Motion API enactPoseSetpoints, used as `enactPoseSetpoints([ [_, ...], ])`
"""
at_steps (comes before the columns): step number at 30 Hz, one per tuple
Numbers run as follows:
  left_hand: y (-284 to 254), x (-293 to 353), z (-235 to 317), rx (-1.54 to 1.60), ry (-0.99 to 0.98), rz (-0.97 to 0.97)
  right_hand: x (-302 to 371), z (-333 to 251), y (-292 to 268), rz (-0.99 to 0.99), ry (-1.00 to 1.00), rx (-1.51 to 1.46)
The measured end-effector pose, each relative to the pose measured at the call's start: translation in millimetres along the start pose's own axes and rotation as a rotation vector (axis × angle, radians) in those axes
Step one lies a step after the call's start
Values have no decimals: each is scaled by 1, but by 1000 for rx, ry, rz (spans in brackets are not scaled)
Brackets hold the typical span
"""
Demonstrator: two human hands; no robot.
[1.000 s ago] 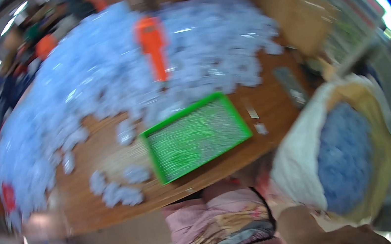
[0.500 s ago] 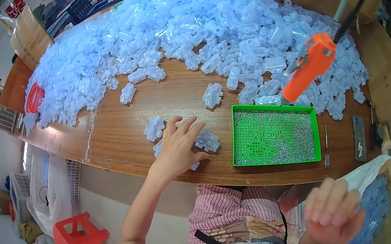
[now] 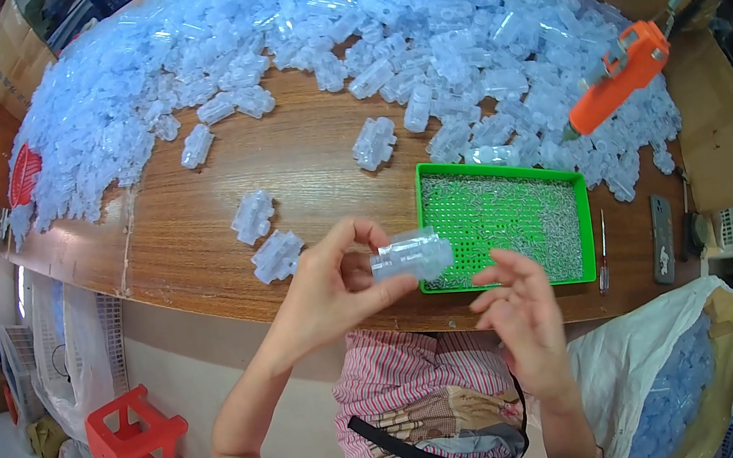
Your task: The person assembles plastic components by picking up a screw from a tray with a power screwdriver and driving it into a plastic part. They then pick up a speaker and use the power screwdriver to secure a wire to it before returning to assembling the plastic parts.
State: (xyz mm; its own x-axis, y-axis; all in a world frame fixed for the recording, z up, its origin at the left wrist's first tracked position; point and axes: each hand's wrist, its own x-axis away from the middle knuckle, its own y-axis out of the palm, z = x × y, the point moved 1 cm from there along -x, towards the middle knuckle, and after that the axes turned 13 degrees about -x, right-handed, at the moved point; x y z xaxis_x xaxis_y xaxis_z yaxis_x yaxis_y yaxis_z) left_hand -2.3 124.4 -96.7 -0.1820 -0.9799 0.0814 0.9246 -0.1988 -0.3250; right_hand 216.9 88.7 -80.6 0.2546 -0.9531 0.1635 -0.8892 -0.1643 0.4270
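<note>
Between the thumb and fingers of my left hand point(image 3: 342, 275) is a clear plastic housing point(image 3: 412, 257), held above the table's front edge. My right hand point(image 3: 528, 314) has its fingers apart and bent, with nothing seen in them; it is by the near side of a green tray point(image 3: 586, 240). Many small silvery screws point(image 3: 500, 215) lie in that tray. Left of my left hand rest two more clear housings point(image 3: 277, 255) on the brown wooden table point(image 3: 191, 244). Another single housing point(image 3: 374, 143) lies farther back.
A large heap of clear plastic parts point(image 3: 308, 12) covers the back of the table. An orange electric screwdriver point(image 3: 619, 79) hangs over its right side. Right of the tray lie a thin screwdriver point(image 3: 602, 252) and a dark phone-like slab point(image 3: 662, 239). An open sack point(image 3: 671, 392) of parts stands at lower right.
My left hand has picked up a clear housing from the table and moved right with it. My right hand has come up and left toward the tray. The hanging orange screwdriver appears farther right.
</note>
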Motion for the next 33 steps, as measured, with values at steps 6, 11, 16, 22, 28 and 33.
enactPoseSetpoints([
  [6,21,15,17,277,-152,-168,-5,14,4,-75,127,-122],
  [11,27,22,13,425,-113,-285,-1,10,-5,-95,163,-94],
  [16,36,31,4,269,-248,-530,-6,-4,-15,-142,122,377],
  [22,72,62,-23,567,-296,-522,-92,-97,-35,372,-737,537],
  [28,94,75,-40,693,-417,-446,-178,-102,-69,-56,-592,283],
  [33,98,75,-45,681,-539,-388,-169,-90,-61,-45,-683,379],
])
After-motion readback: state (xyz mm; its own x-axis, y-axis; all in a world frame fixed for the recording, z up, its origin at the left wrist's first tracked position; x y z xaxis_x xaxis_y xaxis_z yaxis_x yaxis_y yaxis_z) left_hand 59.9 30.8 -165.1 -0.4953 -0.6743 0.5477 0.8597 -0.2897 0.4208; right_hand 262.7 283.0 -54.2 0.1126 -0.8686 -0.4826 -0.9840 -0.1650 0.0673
